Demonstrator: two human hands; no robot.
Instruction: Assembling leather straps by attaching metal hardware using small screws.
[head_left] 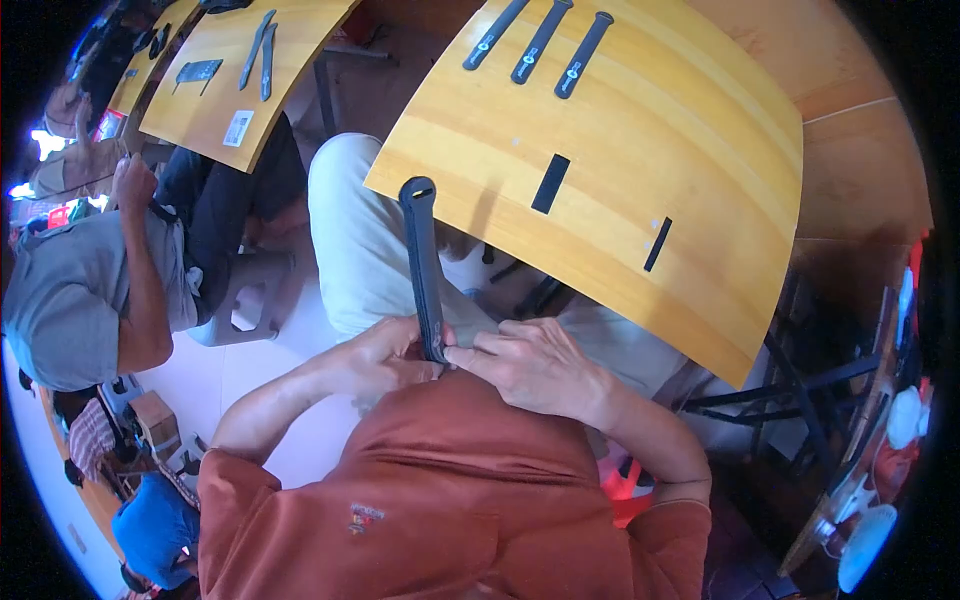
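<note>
A dark grey strap (423,265) with a rounded, slotted top end stands up from my hands, over my lap and short of the table's near edge. My left hand (388,352) is closed round its lower end. From the other side, the fingertips of my right hand (530,362) pinch the same lower end. My fingers partly hide that end. Three similar straps (537,42) lie side by side at the far side of the wooden table (640,130). A short black strip (551,183) and a narrower black strip (658,244) lie nearer to me.
At the left, a person in a grey shirt (85,275) sits on a grey stool (255,295) by another wooden table (215,120) with straps (258,60) on it. A person in blue (155,525) is at the lower left. Dark table legs (800,385) stand at the right.
</note>
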